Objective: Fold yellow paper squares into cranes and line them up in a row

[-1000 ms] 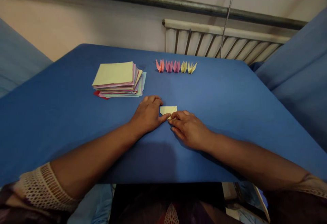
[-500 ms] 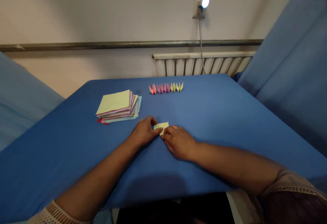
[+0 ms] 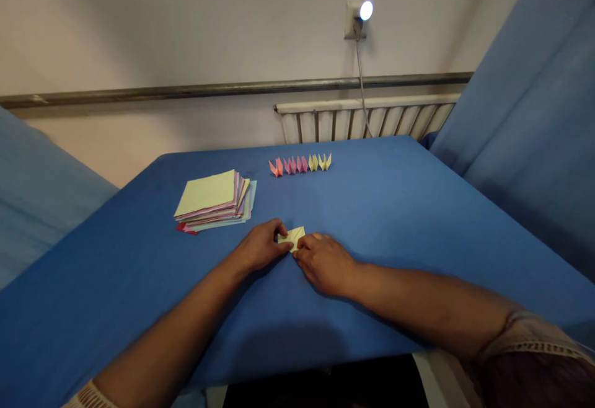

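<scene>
A small folded piece of pale yellow paper point(image 3: 294, 234) lies on the blue-covered table between my two hands, a diagonal crease or edge showing near its right corner. My left hand point(image 3: 261, 244) grips its left side, thumb in front and fingers curled at the back edge. From the right, my right hand point(image 3: 328, 264) has its fingertips bunched on the paper's right and near edge. Those fingers cover part of the sheet. Beyond the hands stands a row of several folded paper figures, among them an orange-pink one point(image 3: 276, 167), purple ones point(image 3: 296, 165) and yellow ones point(image 3: 320, 162).
A thick stack of coloured paper point(image 3: 209, 194) sits on the table point(image 3: 395, 209) to the left, pale yellow on top. Blue curtains point(image 3: 520, 98) hang at both sides. Behind are a wall rail point(image 3: 195, 92), a white railing point(image 3: 372, 103) and a lit plug point(image 3: 366, 10) with a cord.
The view has shifted slightly, so the table things appear a little lower. Both hands stay on the yellow paper, with only slight finger movement.
</scene>
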Tool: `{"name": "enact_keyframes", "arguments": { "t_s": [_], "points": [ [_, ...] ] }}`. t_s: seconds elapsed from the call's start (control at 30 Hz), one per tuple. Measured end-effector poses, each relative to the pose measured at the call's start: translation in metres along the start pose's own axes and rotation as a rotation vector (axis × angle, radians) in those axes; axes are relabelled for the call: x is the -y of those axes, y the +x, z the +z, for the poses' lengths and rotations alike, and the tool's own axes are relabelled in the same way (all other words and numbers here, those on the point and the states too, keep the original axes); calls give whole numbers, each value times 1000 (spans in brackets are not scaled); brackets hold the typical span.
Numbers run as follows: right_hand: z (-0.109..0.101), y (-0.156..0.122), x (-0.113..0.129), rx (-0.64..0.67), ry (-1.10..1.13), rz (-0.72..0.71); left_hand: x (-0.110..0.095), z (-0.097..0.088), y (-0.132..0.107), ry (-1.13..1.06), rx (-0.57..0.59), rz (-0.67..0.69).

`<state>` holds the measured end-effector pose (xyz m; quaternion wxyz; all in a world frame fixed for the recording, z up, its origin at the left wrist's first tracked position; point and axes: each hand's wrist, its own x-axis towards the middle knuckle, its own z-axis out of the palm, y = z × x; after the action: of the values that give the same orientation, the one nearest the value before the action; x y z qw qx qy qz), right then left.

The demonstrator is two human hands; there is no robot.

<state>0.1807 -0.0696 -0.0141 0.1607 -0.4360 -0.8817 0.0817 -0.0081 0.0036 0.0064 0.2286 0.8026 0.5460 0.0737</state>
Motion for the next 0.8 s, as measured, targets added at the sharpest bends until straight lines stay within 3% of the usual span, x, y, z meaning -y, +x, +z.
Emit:
{"name": "enact_keyframes", "arguments": {
  "t_s": [0.27,0.43,0.53,0.63,0.7,0.8],
  "points": [
    [-1,1,0,7,5,17,2,10,-6,-334,-76,-28],
    [-2,1,-1,-23,98,11,-6,19,-2,-674,-148,-43],
    [2,7,-13,-317,357,157,-20,12,10,-771,-235,-49],
    [9,19,-35,-676,666,495,-32,2,25,-800,-164,43],
    [12,27,-49,-674,947,583,-37,-1,30,-796,-117,109],
    [12,32,-60,-502,1310,529,-36,5,32,-832,-51,176]
  ]
}}
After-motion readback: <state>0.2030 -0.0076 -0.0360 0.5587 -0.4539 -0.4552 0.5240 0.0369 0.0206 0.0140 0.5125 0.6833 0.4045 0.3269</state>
